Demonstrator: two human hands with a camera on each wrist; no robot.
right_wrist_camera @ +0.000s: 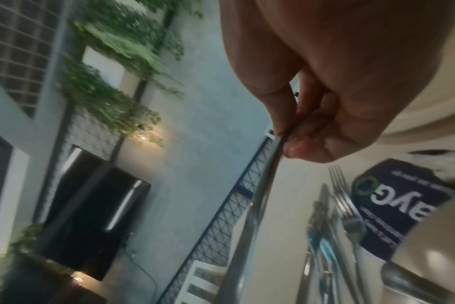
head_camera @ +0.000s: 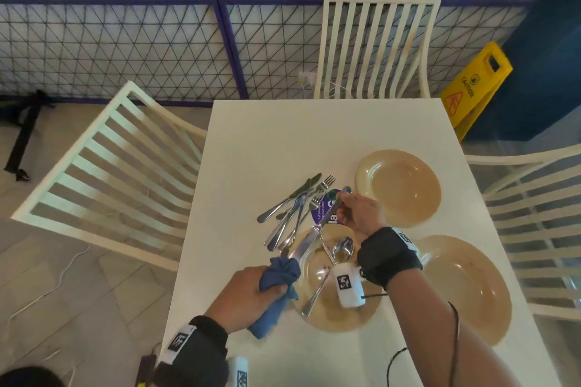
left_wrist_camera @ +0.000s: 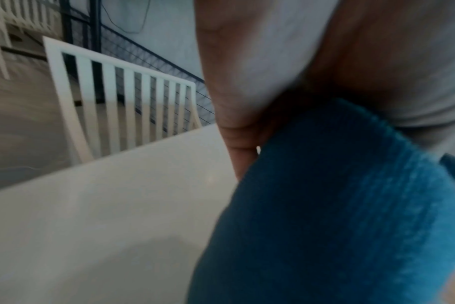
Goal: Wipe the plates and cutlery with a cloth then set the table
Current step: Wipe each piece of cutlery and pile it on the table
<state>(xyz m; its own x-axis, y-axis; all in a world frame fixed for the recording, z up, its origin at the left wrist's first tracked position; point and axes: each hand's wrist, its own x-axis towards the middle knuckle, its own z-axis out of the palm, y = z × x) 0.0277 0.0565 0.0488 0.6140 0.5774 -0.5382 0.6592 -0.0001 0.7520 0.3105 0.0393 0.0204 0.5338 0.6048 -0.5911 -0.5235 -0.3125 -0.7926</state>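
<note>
My right hand [head_camera: 352, 210] pinches the handle of a table knife [head_camera: 309, 237] [right_wrist_camera: 257, 205], whose blade slants down to the left. My left hand [head_camera: 251, 287] grips a bunched blue cloth [head_camera: 279, 273] [left_wrist_camera: 338, 216] wrapped round the blade's tip. Below the knife sits a tan plate [head_camera: 333, 320] holding a spoon [head_camera: 342, 248] and another utensil. A pile of forks and knives [head_camera: 295, 207] [right_wrist_camera: 335, 216] lies on the white table [head_camera: 267, 141] just beyond. Two more tan plates stand to the right, one far [head_camera: 399, 187], one near [head_camera: 468, 286].
A round blue sticker [head_camera: 327, 209] lies under the cutlery pile. White slatted chairs stand at the left [head_camera: 103, 173], far side [head_camera: 377, 47] and right [head_camera: 534, 204]. A yellow caution sign [head_camera: 474, 88] leans beyond the table's far right corner. A mesh fence [head_camera: 125, 47] runs behind.
</note>
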